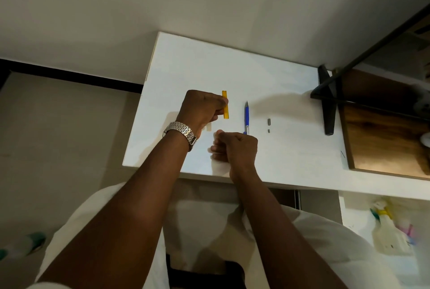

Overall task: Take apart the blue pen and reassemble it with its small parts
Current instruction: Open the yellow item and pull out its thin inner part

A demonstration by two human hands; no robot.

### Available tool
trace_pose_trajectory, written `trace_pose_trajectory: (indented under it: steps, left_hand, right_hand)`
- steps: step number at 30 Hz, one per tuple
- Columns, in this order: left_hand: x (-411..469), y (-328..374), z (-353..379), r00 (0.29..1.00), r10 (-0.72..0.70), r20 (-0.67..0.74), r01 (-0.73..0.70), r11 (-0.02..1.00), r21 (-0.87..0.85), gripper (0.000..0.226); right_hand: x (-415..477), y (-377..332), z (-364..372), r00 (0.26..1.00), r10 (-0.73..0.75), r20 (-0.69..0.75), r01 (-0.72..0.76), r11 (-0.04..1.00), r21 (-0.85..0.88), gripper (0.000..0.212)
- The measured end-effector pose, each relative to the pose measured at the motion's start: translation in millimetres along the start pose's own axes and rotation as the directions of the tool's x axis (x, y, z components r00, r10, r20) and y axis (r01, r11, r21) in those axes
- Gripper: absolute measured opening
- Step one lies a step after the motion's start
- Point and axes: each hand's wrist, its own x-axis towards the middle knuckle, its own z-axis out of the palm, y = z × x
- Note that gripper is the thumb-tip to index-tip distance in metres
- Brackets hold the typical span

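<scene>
The blue pen point(246, 116) lies on the white table point(290, 149), tip pointing away from me, its silver rear end just past my right hand. My left hand point(201, 108), with a metal watch on the wrist, is shut on an orange translucent pen barrel point(225, 105) and holds it upright above the table. My right hand point(235, 147) is a closed fist near the table's front; whether anything is inside it is hidden. Two small dark parts, a larger one point(269, 121) and a tiny one point(268, 130), lie to the right of the blue pen.
A black metal stand leg point(328, 102) and a wooden board point(384, 139) sit at the table's right side. The table's front edge runs just under my forearms. Blurred plastic items point(391, 230) lie lower right, off the table.
</scene>
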Motion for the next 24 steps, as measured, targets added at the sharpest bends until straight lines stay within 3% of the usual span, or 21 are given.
trace_pose_trajectory:
  steps: [7, 12, 17, 24]
  left_hand:
    - [0, -1, 0, 1.000, 0.014, 0.007, -0.014, 1.000, 0.001, 0.022]
    - [1, -2, 1, 0.999, 0.016, 0.029, -0.017, 0.999, 0.029, 0.024]
    - [1, -6, 3, 0.987, 0.121, 0.102, -0.135, 0.981, 0.139, 0.013]
    - [2, -7, 2, 0.972, 0.202, 0.119, -0.219, 0.965, 0.146, 0.014]
  right_hand:
    - [1, 2, 2, 0.999, -0.011, -0.042, 0.012, 1.000, 0.026, 0.017]
    - [-4, -10, -13, 0.999, 0.024, 0.041, -0.036, 0.949, 0.312, 0.017]
    - [-7, -30, -24, 0.958, 0.048, 0.281, -0.212, 0.781, 0.588, 0.026]
    - [-4, -27, -18, 0.949, 0.081, 0.306, -0.252, 0.777, 0.577, 0.024]
